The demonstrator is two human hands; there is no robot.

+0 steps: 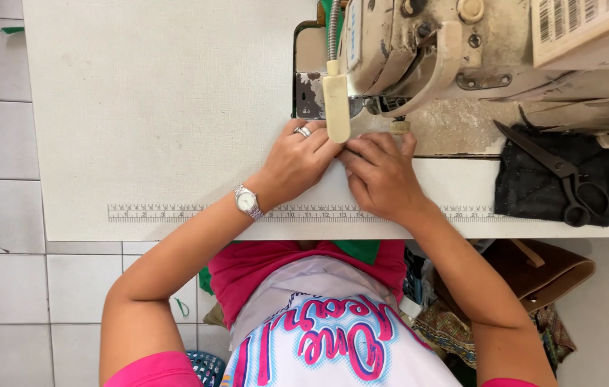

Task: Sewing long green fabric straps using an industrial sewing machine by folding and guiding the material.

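My fingers [319, 137] are drawn close together and pressed flat on the white table [175, 107], both hands meeting just under the sewing machine [462, 50] head at the far edge. My left hand [296, 161] and right hand [383, 175] touch fingertip to fingertip; whether they pinch anything I cannot tell. Black scissors [559, 175] lie on a dark cloth [526, 190] near the table's right front edge

Both hands, left hand [297, 161] and right hand [380, 175], rest on the table [161, 107] just before the sewing machine [462, 43]; scissors [559, 175] lie right of it, on a cloth pad [534, 193].
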